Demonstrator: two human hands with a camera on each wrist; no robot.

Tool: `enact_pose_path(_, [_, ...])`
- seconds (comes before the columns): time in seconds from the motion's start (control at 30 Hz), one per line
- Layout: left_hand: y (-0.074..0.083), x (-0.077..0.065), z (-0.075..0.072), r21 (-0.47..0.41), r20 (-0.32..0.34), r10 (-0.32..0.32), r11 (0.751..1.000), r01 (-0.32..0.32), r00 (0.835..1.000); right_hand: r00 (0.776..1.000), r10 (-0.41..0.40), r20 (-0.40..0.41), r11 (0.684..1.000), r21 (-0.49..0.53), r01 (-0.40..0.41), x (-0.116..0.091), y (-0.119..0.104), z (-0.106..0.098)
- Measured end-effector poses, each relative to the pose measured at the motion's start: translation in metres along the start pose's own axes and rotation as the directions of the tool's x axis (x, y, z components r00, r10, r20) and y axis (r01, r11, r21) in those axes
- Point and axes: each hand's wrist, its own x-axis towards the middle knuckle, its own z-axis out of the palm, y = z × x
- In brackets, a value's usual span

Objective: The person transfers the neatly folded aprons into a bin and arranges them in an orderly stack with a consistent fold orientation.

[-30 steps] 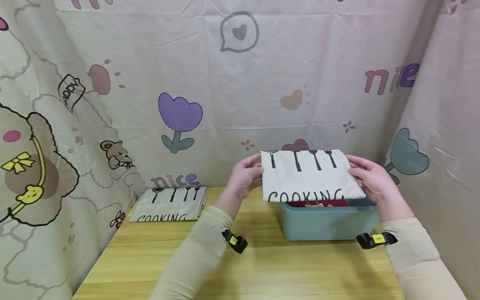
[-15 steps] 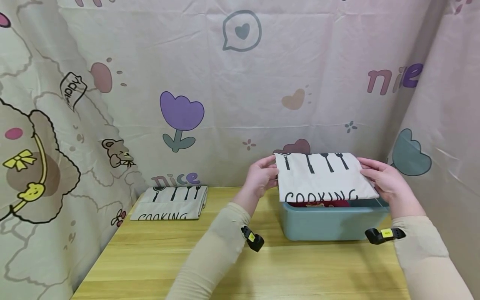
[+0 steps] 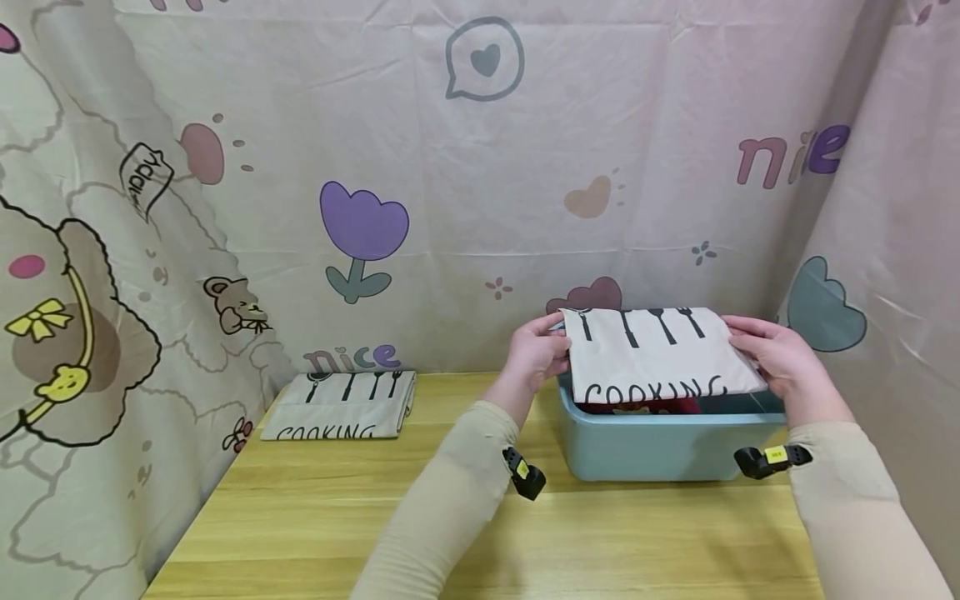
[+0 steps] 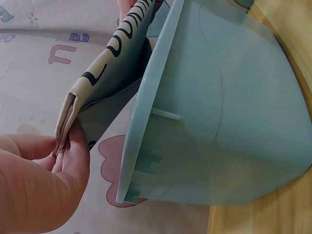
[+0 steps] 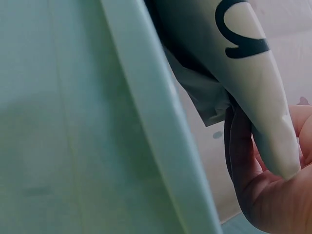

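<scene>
A folded white cloth (image 3: 656,354) printed with black utensils and the word COOKING is held over a blue-green plastic bin (image 3: 675,450). My left hand (image 3: 534,354) pinches its left edge. At the right edge, my right hand (image 3: 780,354) grips it, thumb on top and fingers beneath. In the left wrist view, the cloth's stacked layers (image 4: 70,114) sit between thumb and fingers, just above the bin's rim (image 4: 146,102). The right wrist view shows a loose grey flap (image 5: 200,92) hanging under the cloth. Inside the bin, something red (image 3: 675,407) shows beneath the cloth, mostly hidden.
A second folded cloth (image 3: 337,408) with the same print lies at the back left of the wooden table (image 3: 600,542). Patterned curtains (image 3: 465,208) hang behind and along both sides. The bin stands near the right-hand curtain.
Both hands have moved right with the cloth, and it sits slightly lower and more fully over the bin. The bin has shown more of its left rim. The second cloth stays put.
</scene>
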Motion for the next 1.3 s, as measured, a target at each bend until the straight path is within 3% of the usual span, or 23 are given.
enact_pose_path(0.27, [0.001, 0.003, 0.009, 0.002, -0.013, 0.005, 1.000, -0.005, 1.000, 0.999, -0.007, -0.037, 0.999, -0.053, 0.005, 0.006, -0.002, -0.005])
enact_pose_path(0.37, [0.001, 0.003, 0.010, 0.061, -0.006, 0.005, 0.998, -0.005, 1.000, 0.999, -0.012, -0.052, 0.992, -0.129, 0.006, 0.007, -0.002, -0.005])
enact_pose_path(0.5, [0.002, 0.001, 0.007, 0.218, 0.044, 0.006, 0.976, -0.015, 0.999, 0.999, -0.035, -0.037, 0.958, -0.285, 0.023, 0.006, -0.001, -0.002])
enact_pose_path(0.6, [0.004, -0.001, 0.003, 0.310, 0.078, 0.006, 0.950, -0.030, 0.997, 0.998, -0.056, -0.031, 0.943, -0.329, 0.043, 0.002, -0.001, -0.001])
enact_pose_path(0.73, [0.007, -0.003, -0.002, 0.350, 0.092, 0.026, 0.935, -0.056, 0.995, 0.994, -0.104, -0.046, 0.922, -0.378, 0.079, -0.004, -0.002, 0.001])
enact_pose_path(0.87, [0.008, -0.005, -0.006, 0.368, 0.100, 0.052, 0.926, -0.086, 0.994, 0.986, -0.165, -0.028, 0.873, -0.469, 0.133, -0.012, -0.004, 0.004])
enact_pose_path(1.03, [0.007, -0.009, -0.010, 0.456, 0.106, 0.104, 0.879, -0.141, 0.989, 0.973, -0.233, -0.002, 0.818, -0.541, 0.195, -0.021, -0.009, 0.011])
enact_pose_path(1.3, [0.003, -0.016, -0.021, 0.601, 0.180, 0.211, 0.749, -0.277, 0.961, 0.937, -0.344, 0.057, 0.681, -0.672, 0.291, -0.030, -0.015, 0.024])
